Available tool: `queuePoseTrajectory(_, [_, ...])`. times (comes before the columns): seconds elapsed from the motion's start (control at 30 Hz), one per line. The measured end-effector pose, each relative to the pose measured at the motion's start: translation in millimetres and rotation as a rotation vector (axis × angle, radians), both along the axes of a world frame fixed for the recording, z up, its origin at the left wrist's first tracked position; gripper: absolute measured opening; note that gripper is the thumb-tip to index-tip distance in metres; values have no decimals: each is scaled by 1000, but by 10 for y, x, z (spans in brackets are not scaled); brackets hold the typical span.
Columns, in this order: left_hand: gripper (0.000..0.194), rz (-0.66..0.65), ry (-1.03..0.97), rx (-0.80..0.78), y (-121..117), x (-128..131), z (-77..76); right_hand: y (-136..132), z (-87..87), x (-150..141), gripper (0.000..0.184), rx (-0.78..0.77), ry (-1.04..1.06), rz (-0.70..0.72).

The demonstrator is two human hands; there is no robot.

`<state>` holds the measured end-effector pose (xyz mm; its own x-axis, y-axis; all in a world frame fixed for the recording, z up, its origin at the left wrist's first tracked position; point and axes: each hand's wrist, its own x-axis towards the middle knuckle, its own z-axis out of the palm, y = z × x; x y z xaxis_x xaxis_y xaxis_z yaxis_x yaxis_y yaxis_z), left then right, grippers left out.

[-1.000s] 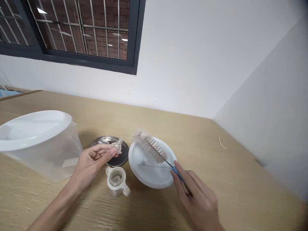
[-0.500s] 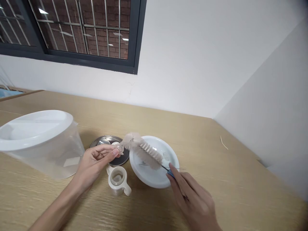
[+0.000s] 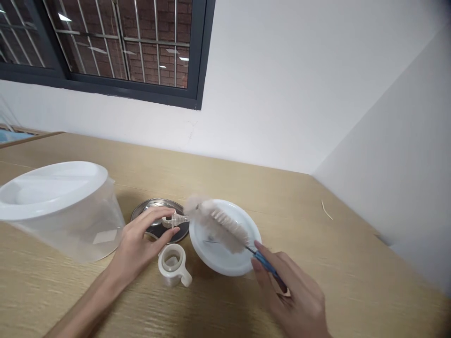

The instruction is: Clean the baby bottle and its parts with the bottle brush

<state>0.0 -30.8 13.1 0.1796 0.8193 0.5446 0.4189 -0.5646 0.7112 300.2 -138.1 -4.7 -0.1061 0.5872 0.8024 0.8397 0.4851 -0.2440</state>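
Note:
My left hand (image 3: pixel 141 241) pinches a small clear bottle nipple (image 3: pixel 178 218) between thumb and fingertips, its narrow end pointing right. Closed around the blue handle of a bottle brush (image 3: pixel 225 227) is my right hand (image 3: pixel 294 286). The brush's white bristles slant up and left over the white bowl (image 3: pixel 254 230), with the fluffy, blurred tip close to the nipple. Below my left fingers stands a baby bottle (image 3: pixel 172 267) with a white handled collar and an open top. Behind that hand lies a round metal tray (image 3: pixel 141 206) holding a few small parts, partly covered.
A large translucent bin (image 3: pixel 88 234) with a white rim stands on the wooden table (image 3: pixel 352 281) at left. A thin pale strip (image 3: pixel 327 210) lies at right. The white wall (image 3: pixel 260 94) and a barred window (image 3: pixel 123 42) rise behind.
My right hand has shifted slightly right and down, and more of the blue handle shows. The nipple now points sideways in my left fingers, which are spread wider around it.

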Motion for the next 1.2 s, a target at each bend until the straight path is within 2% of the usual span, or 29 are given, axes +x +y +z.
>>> queuePoseTrajectory(0.1, [25, -42, 93, 138, 3, -9, 19, 38, -52, 4, 36, -29, -81, 27])
queuePoseTrajectory(0.27, [22, -43, 169, 228, 26, -27, 24, 58, -44, 23, 35, -16, -50, -93])
queuePoseTrajectory(0.4, [17, -57, 188, 275, 25, -60, 21, 45, -6, 20, 36, -37, -39, 53])
queuePoseTrajectory(0.47, [18, -77, 195, 300, 28, -75, 8, 50, -18, 31, 35, -55, -81, 76])
queuePoseTrajectory(0.63, [28, -151, 180, 440, 71, -95, -50, 49, -43, 60, 36, -35, -61, -45])
queuePoseTrajectory(0.8, [30, -163, 189, 476, 89, -105, -66, 46, -37, 43, 38, -51, -46, 77])
queuePoseTrajectory(1.0, [32, -183, 181, 487, 76, -96, -41, 48, -38, 76, 33, -26, -46, -47])
queuePoseTrajectory(1.2, [31, -185, 207, 500, 56, -92, -35, 23, -20, 54, 35, -41, -55, 63])
